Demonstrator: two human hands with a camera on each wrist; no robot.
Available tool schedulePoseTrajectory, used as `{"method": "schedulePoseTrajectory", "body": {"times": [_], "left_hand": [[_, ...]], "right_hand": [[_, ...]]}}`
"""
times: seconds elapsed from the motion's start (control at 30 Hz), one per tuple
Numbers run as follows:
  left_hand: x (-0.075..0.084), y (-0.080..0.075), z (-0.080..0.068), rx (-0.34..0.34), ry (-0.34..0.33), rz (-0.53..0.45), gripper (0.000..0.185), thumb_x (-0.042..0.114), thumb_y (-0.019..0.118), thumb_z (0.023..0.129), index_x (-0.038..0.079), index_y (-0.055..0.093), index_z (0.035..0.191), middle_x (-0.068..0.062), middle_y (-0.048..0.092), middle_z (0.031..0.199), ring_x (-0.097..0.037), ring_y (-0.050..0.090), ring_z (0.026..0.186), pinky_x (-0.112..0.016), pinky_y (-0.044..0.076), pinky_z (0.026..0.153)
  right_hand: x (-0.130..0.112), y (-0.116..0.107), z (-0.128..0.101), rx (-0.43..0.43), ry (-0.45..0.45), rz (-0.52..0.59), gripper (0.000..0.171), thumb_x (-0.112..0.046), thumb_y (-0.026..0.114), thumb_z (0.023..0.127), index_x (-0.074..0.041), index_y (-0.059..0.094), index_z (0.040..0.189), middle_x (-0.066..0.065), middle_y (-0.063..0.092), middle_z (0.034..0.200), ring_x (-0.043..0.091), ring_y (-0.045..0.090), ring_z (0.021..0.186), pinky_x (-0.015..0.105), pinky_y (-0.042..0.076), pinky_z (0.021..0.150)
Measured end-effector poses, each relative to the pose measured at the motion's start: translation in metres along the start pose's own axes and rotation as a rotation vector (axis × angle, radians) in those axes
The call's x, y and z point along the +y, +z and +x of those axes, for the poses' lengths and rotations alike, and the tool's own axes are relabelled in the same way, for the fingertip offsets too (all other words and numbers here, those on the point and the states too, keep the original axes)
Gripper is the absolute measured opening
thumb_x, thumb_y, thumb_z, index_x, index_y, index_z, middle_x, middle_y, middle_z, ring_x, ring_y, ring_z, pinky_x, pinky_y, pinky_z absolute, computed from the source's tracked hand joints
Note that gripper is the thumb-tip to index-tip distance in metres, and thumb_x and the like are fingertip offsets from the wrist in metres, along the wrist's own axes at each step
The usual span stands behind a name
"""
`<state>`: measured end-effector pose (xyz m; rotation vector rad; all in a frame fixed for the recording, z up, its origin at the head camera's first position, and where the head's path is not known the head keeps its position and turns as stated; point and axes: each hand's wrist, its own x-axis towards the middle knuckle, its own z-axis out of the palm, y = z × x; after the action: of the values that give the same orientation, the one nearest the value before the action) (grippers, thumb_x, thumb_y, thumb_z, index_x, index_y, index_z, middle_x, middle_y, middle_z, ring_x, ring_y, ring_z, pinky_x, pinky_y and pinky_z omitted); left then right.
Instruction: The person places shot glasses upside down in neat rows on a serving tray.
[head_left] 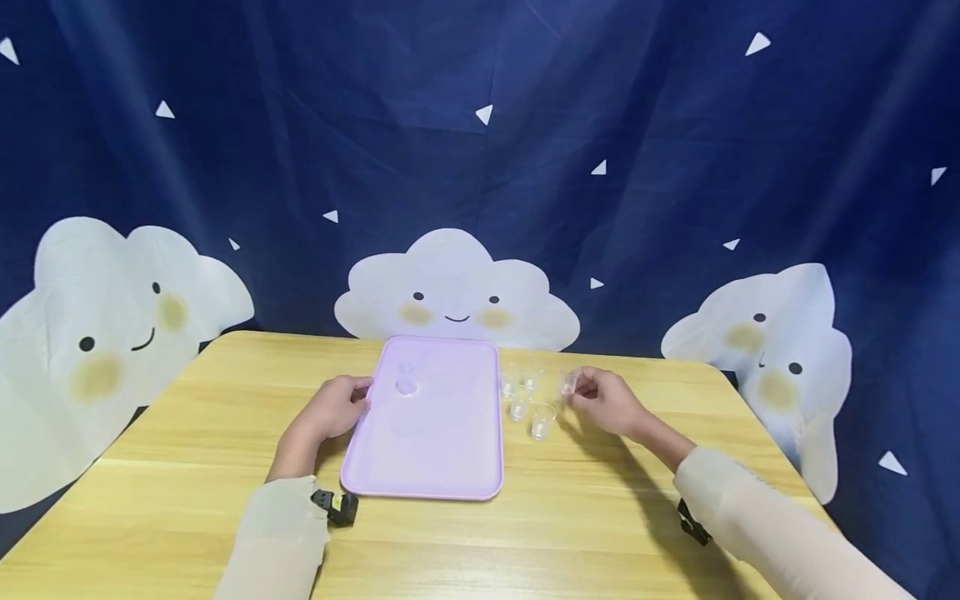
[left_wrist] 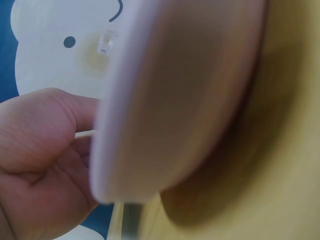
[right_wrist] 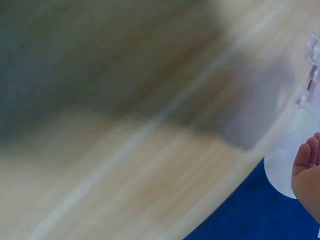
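Cup in the right hand: a small clear cup (head_left: 568,383) sits right of the middle of the head view, pinched in the fingertips of the right hand (head_left: 606,402) — just above the wooden table (head_left: 187,467).
Head view, other cups: four more clear cups (head_left: 542,421) stand close together between that hand and the purple tray (head_left: 450,450); one cup (head_left: 406,379) already stands in the tray's upper left part.
Head view, left hand: the left hand (head_left: 335,406) rests on the tray's left edge, fingers curled onto the rim.
Head view, how to do it well: I think the held cup should go up first and pass over the four cups, not through them, or it may knock them. It should go down flat on a bare part of the tray, near the cup there but not touching it. The left hand should hold the tray firm.
Left wrist view: the tray's rim (left_wrist: 150,125) fills the middle, very close and blurry. The left hand (left_wrist: 40,165) is at the lower left with its fingers bent around the edge. A tiny clear cup (left_wrist: 106,42) shows at the upper left.
Right wrist view: mostly blurry table (right_wrist: 125,150). Some fingertips (right_wrist: 306,160) show at the right edge, and clear cups (right_wrist: 312,75) at the upper right — I cannot tell the grip from here.
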<state>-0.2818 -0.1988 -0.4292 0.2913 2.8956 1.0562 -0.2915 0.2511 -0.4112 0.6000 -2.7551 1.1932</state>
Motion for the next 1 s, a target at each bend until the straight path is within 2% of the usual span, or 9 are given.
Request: {"method": "schedulePoseTrajectory", "body": {"times": [0.1,0.37,0.7,1.0], "left_hand": [[-0.001,0.000,0.000,0.001,0.012,0.000,0.043,0.002,0.054,0.097,-0.009,0.057,0.139,-0.027,0.066,0.127,-0.040,0.061,0.116,-0.058,0.047,0.104],[-0.002,0.001,-0.002,0.001,0.032,0.004,0.044,0.001,0.055,0.096,-0.011,0.056,0.138,-0.029,0.066,0.124,-0.043,0.062,0.117,-0.059,0.047,0.103],[-0.003,0.000,-0.003,-0.004,0.038,0.011,0.044,0.001,0.056,0.096,-0.012,0.056,0.138,-0.029,0.067,0.124,-0.040,0.063,0.112,-0.059,0.048,0.102],[0.000,0.000,-0.002,-0.003,0.048,0.010,0.044,0.000,0.055,0.096,-0.013,0.055,0.138,-0.029,0.067,0.123,-0.042,0.062,0.115,-0.059,0.048,0.102]], "right_hand": [[-0.008,-0.005,0.004,0.010,0.006,-0.011,0.008,-0.007,0.073,0.092,-0.003,0.067,0.095,0.005,0.069,0.087,0.017,0.064,0.081,0.025,0.054,0.073],[-0.039,-0.008,0.022,0.015,-0.027,-0.053,0.011,-0.012,0.073,0.093,-0.004,0.069,0.099,0.006,0.073,0.092,0.019,0.070,0.086,0.033,0.058,0.078],[-0.073,0.009,0.037,0.011,-0.039,-0.047,0.026,-0.012,0.073,0.092,0.002,0.070,0.113,0.007,0.071,0.092,0.018,0.067,0.083,0.032,0.057,0.078],[-0.094,0.026,0.044,-0.033,-0.112,-0.072,0.019,-0.011,0.071,0.091,0.000,0.071,0.107,0.003,0.071,0.088,0.014,0.066,0.080,0.030,0.057,0.077]]}}
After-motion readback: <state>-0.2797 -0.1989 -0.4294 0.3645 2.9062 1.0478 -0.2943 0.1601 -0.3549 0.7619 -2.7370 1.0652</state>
